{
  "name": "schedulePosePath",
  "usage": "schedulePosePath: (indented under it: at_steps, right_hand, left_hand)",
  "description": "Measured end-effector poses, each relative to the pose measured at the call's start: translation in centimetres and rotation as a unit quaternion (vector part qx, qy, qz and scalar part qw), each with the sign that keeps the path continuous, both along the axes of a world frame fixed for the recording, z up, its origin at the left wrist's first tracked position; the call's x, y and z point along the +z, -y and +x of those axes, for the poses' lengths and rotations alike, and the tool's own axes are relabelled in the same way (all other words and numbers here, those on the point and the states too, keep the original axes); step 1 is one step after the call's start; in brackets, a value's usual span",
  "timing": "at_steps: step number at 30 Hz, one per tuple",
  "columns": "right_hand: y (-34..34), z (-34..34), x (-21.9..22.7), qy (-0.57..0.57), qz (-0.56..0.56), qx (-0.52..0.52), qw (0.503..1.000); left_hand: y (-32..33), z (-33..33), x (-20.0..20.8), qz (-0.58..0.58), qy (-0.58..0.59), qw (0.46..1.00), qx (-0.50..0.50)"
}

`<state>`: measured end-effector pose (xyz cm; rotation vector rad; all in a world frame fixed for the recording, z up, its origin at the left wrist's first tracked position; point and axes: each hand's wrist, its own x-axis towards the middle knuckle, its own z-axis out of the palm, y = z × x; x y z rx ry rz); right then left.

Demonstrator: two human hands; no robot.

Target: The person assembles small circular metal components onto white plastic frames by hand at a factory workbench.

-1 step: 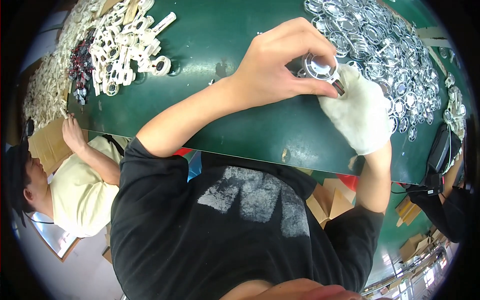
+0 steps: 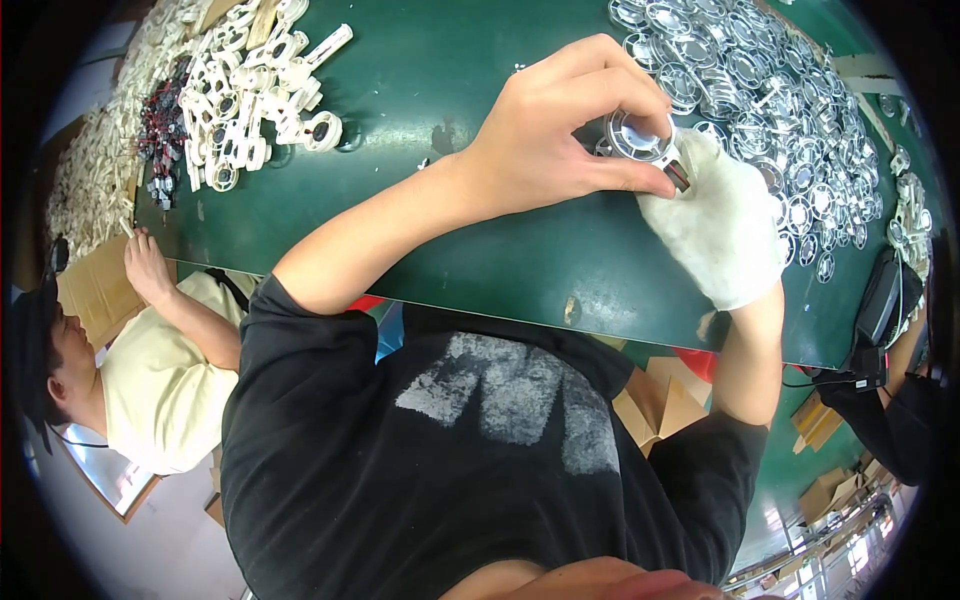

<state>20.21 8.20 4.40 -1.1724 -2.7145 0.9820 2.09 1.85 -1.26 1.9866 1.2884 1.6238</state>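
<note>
Between my two hands is a round part with a silver, spoked rim [image 2: 632,138], held above the green table. My bare left hand [image 2: 550,120] pinches its edge and face between curled fingers and thumb. My right hand [image 2: 712,222], in a white glove, is closed against the same part's lower right side, where a short stem with a dark reddish slot shows. The glove hides the rest of that stem. A large heap of similar silver-rimmed round parts [image 2: 745,70] lies just beyond and to the right of my right hand.
White handled parts [image 2: 235,95] lie at the far left, beside dark pieces with red bits [image 2: 165,130]. A co-worker in a pale shirt [image 2: 165,370] sits at left, another person's dark sleeve [image 2: 895,430] is at right. A black device [image 2: 878,300] stands at the table's right edge; cardboard boxes [image 2: 660,400] are below.
The round part has tilted very slightly in my fingers. Otherwise both hands keep their places.
</note>
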Motion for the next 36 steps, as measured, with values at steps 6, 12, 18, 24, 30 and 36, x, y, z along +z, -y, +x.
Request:
schedulePosePath:
  at_steps: [6, 12, 18, 24, 30, 36]
  right_hand:
    - [-0.4, 0.6, 1.7, -0.138, -0.296, -0.007, 0.945]
    - [-0.3, 0.5, 1.1, -0.073, -0.366, -0.028, 0.927]
    - [0.5, 0.0, -1.3, -0.226, -0.256, -0.044, 0.939]
    - [1.1, -0.2, -2.1, -0.216, -0.074, -0.002, 0.974]
    - [1.2, -0.2, -1.4, -0.222, -0.090, -0.023, 0.971]
    - [0.7, -0.3, -1.9, -0.248, -0.075, -0.076, 0.963]
  left_hand:
    - [0.1, -1.0, 0.7, 0.040, -0.034, 0.998, -0.032]
    - [1.0, -0.1, -0.1, 0.080, -0.023, 0.991, -0.109]
    - [1.1, 0.0, 1.1, -0.072, 0.087, 0.987, -0.113]
    - [1.6, 0.6, 0.2, -0.155, 0.209, 0.954, -0.148]
    - [-0.4, -1.5, 2.8, -0.168, 0.066, 0.978, -0.104]
    - [-6.0, -11.4, 5.5, -0.322, 0.220, 0.918, 0.078]
